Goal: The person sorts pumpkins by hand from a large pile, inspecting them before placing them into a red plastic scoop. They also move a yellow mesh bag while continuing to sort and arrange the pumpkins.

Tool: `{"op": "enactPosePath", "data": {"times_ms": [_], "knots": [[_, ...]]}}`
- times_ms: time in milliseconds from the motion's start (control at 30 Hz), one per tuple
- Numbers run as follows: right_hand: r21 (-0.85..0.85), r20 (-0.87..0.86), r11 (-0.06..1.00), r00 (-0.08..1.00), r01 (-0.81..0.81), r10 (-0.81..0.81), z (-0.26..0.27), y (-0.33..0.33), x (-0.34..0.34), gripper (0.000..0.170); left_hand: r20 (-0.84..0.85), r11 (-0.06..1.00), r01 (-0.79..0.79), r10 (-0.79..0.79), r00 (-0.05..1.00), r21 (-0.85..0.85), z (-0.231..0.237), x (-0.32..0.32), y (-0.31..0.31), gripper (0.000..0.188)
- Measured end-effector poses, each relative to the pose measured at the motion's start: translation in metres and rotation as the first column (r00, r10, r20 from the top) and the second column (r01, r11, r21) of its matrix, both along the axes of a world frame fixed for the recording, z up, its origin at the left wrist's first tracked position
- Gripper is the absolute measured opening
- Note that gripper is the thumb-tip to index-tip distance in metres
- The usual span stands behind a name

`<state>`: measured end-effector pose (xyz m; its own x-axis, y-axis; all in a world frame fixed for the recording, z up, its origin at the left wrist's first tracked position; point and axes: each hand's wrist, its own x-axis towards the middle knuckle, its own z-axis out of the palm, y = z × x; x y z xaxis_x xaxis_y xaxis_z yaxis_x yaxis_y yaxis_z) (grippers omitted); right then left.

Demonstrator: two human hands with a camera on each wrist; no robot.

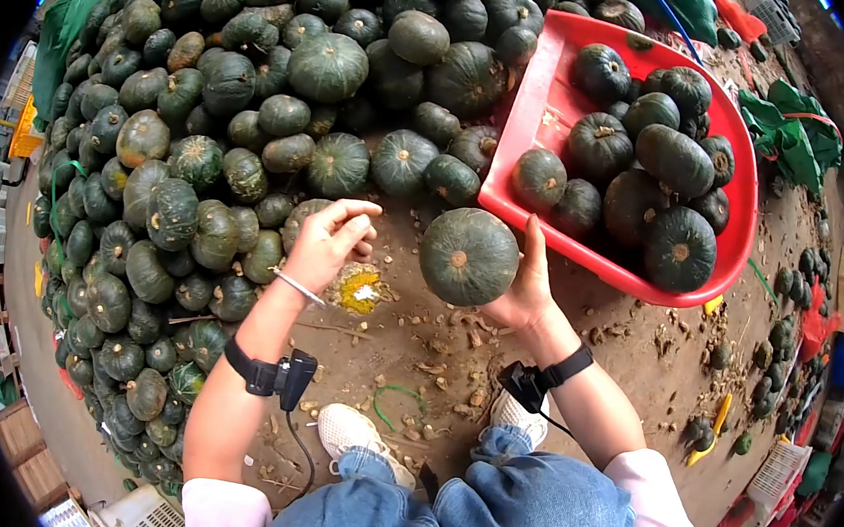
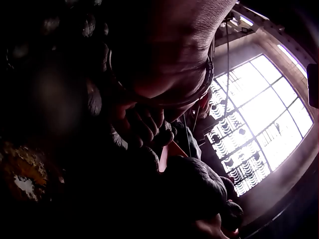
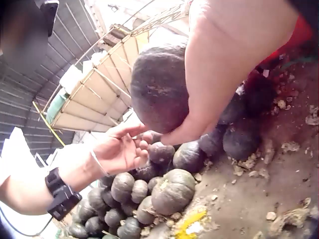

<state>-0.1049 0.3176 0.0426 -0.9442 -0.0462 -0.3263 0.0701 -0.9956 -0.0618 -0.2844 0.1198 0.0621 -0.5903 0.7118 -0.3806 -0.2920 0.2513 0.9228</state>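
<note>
A round dark green pumpkin rests in the right hand, whose fingers and thumb curl round its right side and underside. The right wrist view shows the same pumpkin held up by the right hand. Just left of it, apart from the pumpkin, the left hand is raised with loosely bent fingers and holds nothing; its palm shows in the right wrist view. In the dark left wrist view the left hand's fingers hang loosely bent.
A large heap of green pumpkins fills the left and back. At the right stands a red scoop-shaped tub holding several pumpkins. A broken yellow pumpkin piece and dry debris lie on the floor between the heap and the feet.
</note>
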Motion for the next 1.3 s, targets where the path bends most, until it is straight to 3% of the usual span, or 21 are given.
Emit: {"op": "enactPosePath", "data": {"times_ms": [100,200,233,333,433,533,633,667,733,767,800,833,867,900,933,1000,1033,1100,1167,1300], "knots": [[-0.042,-0.084,0.999,0.996,-0.026,0.022,-0.007,-0.002,0.008,0.068,-0.035,0.999,-0.037,0.036,0.999,-0.027,-0.014,0.000,-0.001,0.023],[0.153,-0.105,0.986,0.991,-0.067,0.084,-0.008,-0.003,0.006,0.074,-0.070,0.998,-0.012,0.008,0.998,-0.063,-0.027,0.000,0.001,0.022],[0.085,-0.142,0.995,0.988,-0.055,0.067,-0.006,-0.002,0.006,0.062,-0.096,0.997,-0.012,0.005,0.995,-0.074,-0.029,0.000,0.003,0.020],[0.124,-0.036,0.992,0.999,-0.020,0.025,-0.005,0.003,0.005,0.052,-0.192,0.997,0.012,-0.026,0.981,-0.077,-0.040,-0.002,0.007,0.019],[0.243,-0.058,0.969,0.998,0.038,-0.025,-0.008,0.008,0.010,0.050,-0.279,0.994,0.020,-0.049,0.959,-0.106,-0.044,-0.002,0.012,0.019],[0.298,-0.025,0.955,1.000,-0.009,0.017,-0.003,0.012,0.013,0.057,-0.269,0.990,0.044,-0.079,0.960,-0.133,-0.042,-0.003,0.019,0.019],[0.125,-0.039,0.992,0.999,-0.016,0.021,0.020,0.013,0.021,0.067,-0.561,0.985,0.037,-0.128,0.818,-0.171,-0.041,-0.003,0.030,0.023],[0.255,-0.046,0.967,0.999,0.005,0.007,0.032,0.017,0.021,0.078,-0.660,0.980,0.023,-0.151,0.736,-0.199,-0.039,-0.005,0.032,0.024],[0.600,0.036,0.795,0.989,0.094,-0.144,0.063,0.038,0.020,0.076,-0.838,0.972,0.025,-0.215,0.501,-0.234,-0.049,-0.021,0.034,0.034],[0.808,0.022,0.577,0.973,0.117,-0.228,0.084,0.053,0.018,0.075,-0.876,0.967,0.015,-0.238,0.418,-0.255,-0.054,-0.030,0.038,0.041],[0.960,-0.032,0.260,0.959,0.108,-0.281,0.105,0.067,0.015,0.074,-0.906,0.961,0.006,-0.263,0.332,-0.277,-0.059,-0.036,0.043,0.047],[0.989,-0.084,-0.144,0.951,0.042,-0.299,0.123,0.080,0.012,0.070,-0.912,0.949,-0.009,-0.301,0.278,-0.316,-0.068,-0.040,0.051,0.055],[0.835,-0.151,-0.549,0.944,-0.038,-0.294,0.126,0.093,0.009,0.065,-0.917,0.937,-0.028,-0.335,0.218,-0.349,-0.073,-0.042,0.063,0.062],[0.539,-0.131,-0.822,0.945,-0.186,-0.300,0.124,0.105,0.005,0.065,-0.858,0.886,-0.027,-0.441,0.262,-0.464,-0.072,-0.041,0.076,0.072],[0.143,-0.119,-0.944,0.942,-0.297,-0.315,0.118,0.115,0.000,0.065,-0.803,0.833,-0.036,-0.519,0.294,-0.552,-0.079,-0.041,0.089,0.083],[-0.012,0.194,-0.926,0.908,-0.377,-0.372,0.087,0.130,-0.010,0.066,-0.779,0.781,-0.105,-0.586,0.223,-0.616,-0.089,-0.042,0.110,0.094],[-0.055,0.307,-0.937,0.887,-0.346,-0.346,0.078,0.129,-0.016,0.065,-0.743,0.748,-0.103,-0.614,0.268,-0.655,-0.085,-0.043,0.118,0.099],[0.018,0.275,-0.921,0.888,-0.388,-0.369,0.073,0.123,-0.026,0.059,-0.664,0.698,-0.044,-0.659,0.354,-0.715,-0.077,-0.051,0.121,0.107],[0.093,0.234,-0.900,0.888,-0.425,-0.395,0.083,0.111,-0.027,0.050,-0.632,0.670,-0.034,-0.681,0.370,-0.742,-0.068,-0.053,0.119,0.109],[0.423,0.086,-0.879,0.975,-0.220,-0.203,0.106,0.073,-0.005,0.039,-0.581,0.651,0.067,-0.715,0.388,-0.756,-0.058,-0.045,0.104,0.107]]}}
